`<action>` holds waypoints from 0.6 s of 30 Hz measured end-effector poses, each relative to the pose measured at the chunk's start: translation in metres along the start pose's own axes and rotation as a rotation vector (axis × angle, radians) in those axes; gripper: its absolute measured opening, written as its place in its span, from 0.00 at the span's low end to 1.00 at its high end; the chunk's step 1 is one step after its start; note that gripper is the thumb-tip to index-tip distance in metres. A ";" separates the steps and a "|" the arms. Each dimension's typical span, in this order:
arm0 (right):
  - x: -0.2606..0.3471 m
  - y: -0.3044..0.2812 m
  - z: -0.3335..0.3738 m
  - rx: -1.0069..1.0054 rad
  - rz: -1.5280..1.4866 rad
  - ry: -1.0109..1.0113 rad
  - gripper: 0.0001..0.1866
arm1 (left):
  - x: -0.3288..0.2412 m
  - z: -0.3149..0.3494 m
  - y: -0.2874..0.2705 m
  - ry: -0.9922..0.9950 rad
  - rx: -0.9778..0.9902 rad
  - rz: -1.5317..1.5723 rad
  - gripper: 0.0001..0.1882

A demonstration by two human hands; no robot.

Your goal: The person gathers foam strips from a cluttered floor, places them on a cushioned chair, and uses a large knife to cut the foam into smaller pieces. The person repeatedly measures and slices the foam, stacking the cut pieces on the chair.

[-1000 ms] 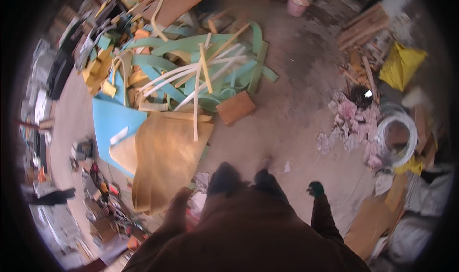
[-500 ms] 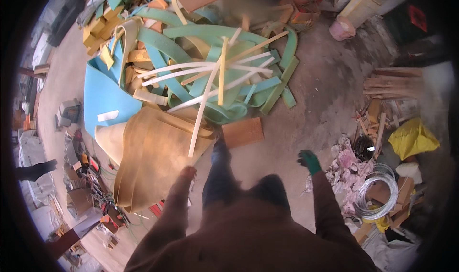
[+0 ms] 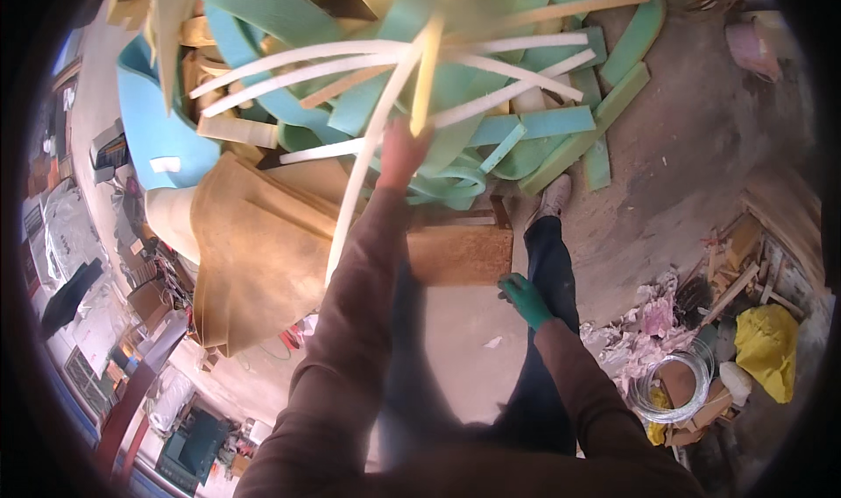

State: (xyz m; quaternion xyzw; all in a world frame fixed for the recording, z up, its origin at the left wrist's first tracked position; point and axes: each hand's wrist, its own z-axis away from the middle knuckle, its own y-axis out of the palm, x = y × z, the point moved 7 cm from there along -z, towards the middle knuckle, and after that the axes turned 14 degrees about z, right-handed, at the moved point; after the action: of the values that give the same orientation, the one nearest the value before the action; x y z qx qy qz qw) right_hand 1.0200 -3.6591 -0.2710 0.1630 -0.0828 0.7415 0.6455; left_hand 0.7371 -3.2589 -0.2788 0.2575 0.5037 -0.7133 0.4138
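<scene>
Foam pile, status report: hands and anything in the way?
Left hand bare, reaching into foam strips. Right hand gloved green, low, empty. Tan foam sheet and brown board underfoot.

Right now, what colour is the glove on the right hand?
Green; the right hand shows best in the head view.

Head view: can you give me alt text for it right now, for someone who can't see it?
Seen from above, a person's bare left hand reaches into a heap of green and blue foam offcuts crossed by long cream foam strips. The green-gloved right hand hangs by the leg, near a brown board. Tan foam sheets lie left.
</scene>
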 end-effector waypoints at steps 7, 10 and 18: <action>-0.017 -0.004 -0.020 -0.009 -0.172 0.147 0.15 | 0.029 -0.082 0.059 -0.304 -0.114 -0.022 0.32; -0.008 0.024 -0.024 0.105 -0.174 0.170 0.15 | 0.018 -0.035 0.008 -0.119 -0.130 -0.110 0.22; 0.007 0.037 -0.043 0.135 -0.290 0.159 0.20 | 0.080 0.071 -0.148 -0.348 -0.037 -0.485 0.36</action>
State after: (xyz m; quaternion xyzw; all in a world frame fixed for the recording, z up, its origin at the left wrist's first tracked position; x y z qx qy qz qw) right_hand 0.9772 -3.6440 -0.3050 0.1571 0.0430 0.6550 0.7379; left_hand 0.5728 -3.3288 -0.2412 -0.0040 0.4849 -0.8155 0.3158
